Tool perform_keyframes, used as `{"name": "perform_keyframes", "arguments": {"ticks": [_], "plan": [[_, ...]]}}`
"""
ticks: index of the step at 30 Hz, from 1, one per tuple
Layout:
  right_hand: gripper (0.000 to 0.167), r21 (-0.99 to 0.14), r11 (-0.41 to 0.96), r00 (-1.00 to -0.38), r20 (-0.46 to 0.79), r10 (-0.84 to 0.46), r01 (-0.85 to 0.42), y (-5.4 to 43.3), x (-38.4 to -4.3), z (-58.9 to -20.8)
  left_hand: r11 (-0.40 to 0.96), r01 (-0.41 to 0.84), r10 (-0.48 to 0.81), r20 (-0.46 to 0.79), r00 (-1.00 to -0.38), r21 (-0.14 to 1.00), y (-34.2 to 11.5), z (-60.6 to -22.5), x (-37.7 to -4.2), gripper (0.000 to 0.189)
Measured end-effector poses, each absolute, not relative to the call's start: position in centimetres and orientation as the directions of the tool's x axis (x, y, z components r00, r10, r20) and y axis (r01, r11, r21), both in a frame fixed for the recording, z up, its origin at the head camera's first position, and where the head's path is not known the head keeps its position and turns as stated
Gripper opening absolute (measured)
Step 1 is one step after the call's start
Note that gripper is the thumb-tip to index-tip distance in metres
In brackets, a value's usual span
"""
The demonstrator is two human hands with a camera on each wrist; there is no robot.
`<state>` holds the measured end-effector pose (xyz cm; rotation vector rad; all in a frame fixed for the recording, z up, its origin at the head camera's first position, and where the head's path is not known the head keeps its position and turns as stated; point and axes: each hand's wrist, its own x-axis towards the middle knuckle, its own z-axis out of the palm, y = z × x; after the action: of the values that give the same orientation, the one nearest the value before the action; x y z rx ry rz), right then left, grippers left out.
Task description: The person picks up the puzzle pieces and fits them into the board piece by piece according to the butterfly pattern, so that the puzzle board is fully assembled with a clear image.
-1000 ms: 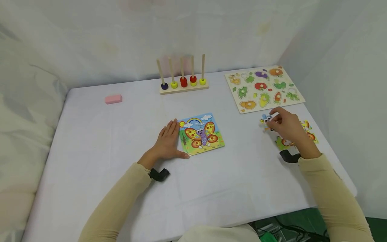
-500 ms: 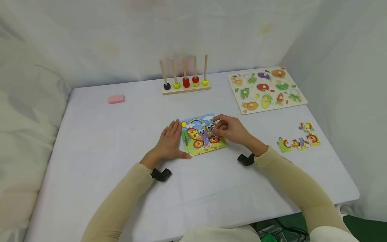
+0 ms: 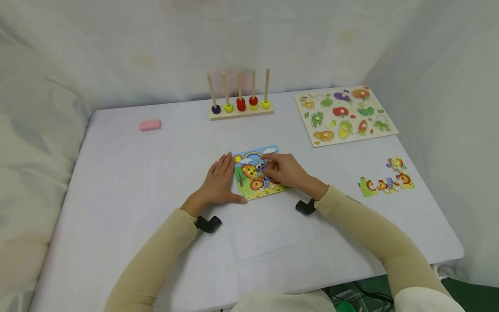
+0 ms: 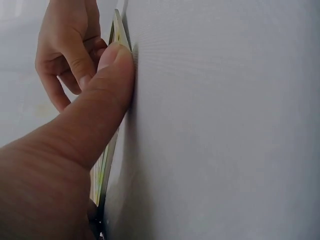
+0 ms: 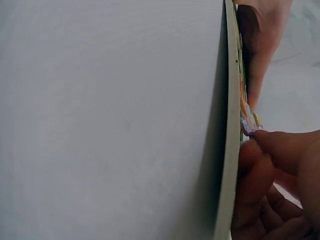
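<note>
A square butterfly picture board [image 3: 242, 182] lies in the middle of the white table. My left hand [image 3: 218, 182] rests flat along its left side, fingers straight, with the thumb at the lower left corner; the left wrist view shows that thumb against the board's edge. Over the board's centre my right hand [image 3: 286, 170] pinches a small puzzle piece [image 3: 262, 167] bearing the purple butterfly face. In the right wrist view the thumb and finger hold the puzzle piece [image 5: 249, 124] close over the board's surface. The right hand hides part of the picture.
Several loose puzzle pieces [image 3: 383, 185] lie at the right, one puzzle piece [image 3: 396, 163] slightly behind them. A vegetable peg board [image 3: 329, 112] is at the back right. A wooden peg stand [image 3: 241, 113] with coloured beads stands at the back, and a pink block [image 3: 150, 125] lies back left.
My right hand has come from the loose pieces at the right to the picture board, carrying the face piece, then slid a little further left over it. The left hand stays in place.
</note>
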<state>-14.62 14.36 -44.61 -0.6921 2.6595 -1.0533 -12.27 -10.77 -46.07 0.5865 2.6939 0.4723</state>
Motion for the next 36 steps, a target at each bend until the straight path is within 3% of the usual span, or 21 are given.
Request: {"name": "perform_keyframes", "arguments": {"ticks": [9,36], "plan": [[0.047,-0.511,0.775,-0.871,-0.099,-0.481,-0.37,13.7,-14.7,-44.6,0.853,0.336,0.455,-0.256,-0.853,0.399,-10.8,-46.3,-12.3,0.138],[0.044,-0.438,0.807,-0.861,-0.127,-0.492,-0.397,13.0,-13.9,-44.0,0.854,0.34,0.456,-0.251,-0.854,0.393,-10.7,-45.7,-12.3,0.137]]}}
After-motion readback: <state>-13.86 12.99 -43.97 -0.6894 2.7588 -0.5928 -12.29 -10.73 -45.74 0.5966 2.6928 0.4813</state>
